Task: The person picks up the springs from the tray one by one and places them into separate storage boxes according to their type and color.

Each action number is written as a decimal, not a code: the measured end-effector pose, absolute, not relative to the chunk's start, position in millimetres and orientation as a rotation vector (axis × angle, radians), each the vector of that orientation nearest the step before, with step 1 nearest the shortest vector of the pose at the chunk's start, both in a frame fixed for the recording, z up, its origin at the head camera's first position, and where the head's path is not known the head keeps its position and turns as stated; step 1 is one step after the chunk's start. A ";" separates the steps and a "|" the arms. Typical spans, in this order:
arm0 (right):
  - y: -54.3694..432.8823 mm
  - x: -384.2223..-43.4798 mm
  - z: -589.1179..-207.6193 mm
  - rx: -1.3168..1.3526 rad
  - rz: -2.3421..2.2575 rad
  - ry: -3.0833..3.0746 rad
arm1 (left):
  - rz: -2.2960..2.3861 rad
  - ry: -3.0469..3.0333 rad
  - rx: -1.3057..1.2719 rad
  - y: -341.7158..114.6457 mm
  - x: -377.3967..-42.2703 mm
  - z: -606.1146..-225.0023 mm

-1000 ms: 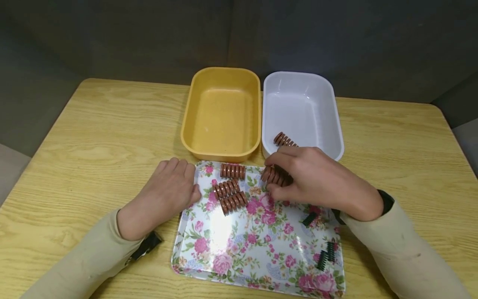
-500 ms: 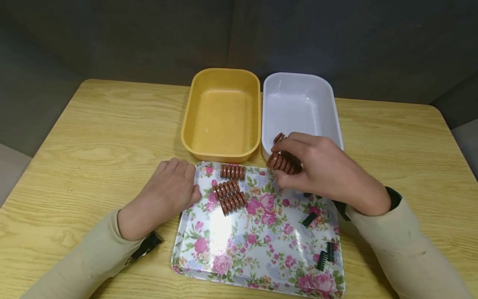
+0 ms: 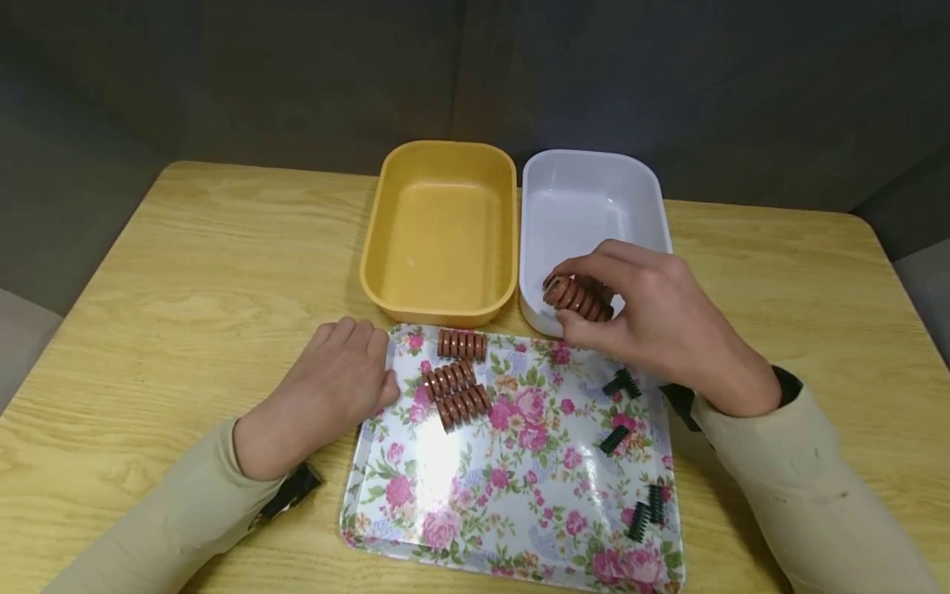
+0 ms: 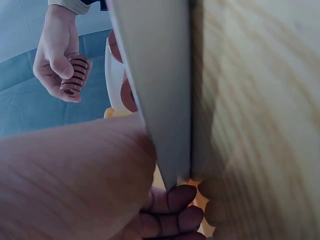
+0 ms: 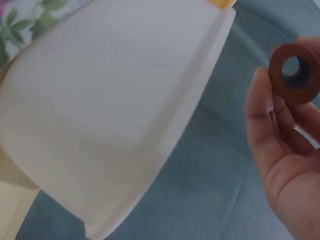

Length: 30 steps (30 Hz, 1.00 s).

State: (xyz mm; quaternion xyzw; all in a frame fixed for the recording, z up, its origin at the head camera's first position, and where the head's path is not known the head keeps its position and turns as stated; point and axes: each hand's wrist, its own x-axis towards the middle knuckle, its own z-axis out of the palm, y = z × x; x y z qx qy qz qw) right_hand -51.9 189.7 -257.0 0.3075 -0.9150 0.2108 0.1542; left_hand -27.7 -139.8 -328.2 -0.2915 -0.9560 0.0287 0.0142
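Observation:
My right hand [image 3: 646,305] pinches a brown coil spring [image 3: 577,299] between thumb and fingers, over the near end of the white bin [image 3: 529,239]. The right wrist view shows that spring [image 5: 296,73] end-on, above the bin's outer wall. Another brown spring lies in the bin, nearly hidden behind the held one. My left hand [image 3: 326,392] grips the left rim of the flowered tray [image 3: 490,487]; the left wrist view shows its curled fingers [image 4: 180,197] at the tray's edge. Three brown springs [image 3: 456,379] lie on the tray's upper left part.
Several small dark green springs [image 3: 614,440] lie along the tray's right side. A yellow bin [image 3: 376,239] stands left of the white one, behind the tray. All rest on a wooden table [image 3: 245,247] with a dark partition [image 3: 297,74] behind it.
My right hand has lifted the brown spring off the tray and carried it up and to the right, over the white bin's near rim. The left hand stays in place.

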 end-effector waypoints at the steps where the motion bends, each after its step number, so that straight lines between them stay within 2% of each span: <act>1: 190.5 -52.4 -257.6 0.868 0.610 -2.620 | 0.091 -2.974 -0.912 -140.0 -27.3 -328.5; 12: 195.9 -59.2 -262.6 0.694 0.643 -2.677 | 0.083 -2.940 -0.924 -141.0 -26.7 -330.3; 30: 205.5 -77.0 -272.3 0.566 0.658 -2.858 | 0.088 -2.949 -0.922 -140.8 -27.4 -327.6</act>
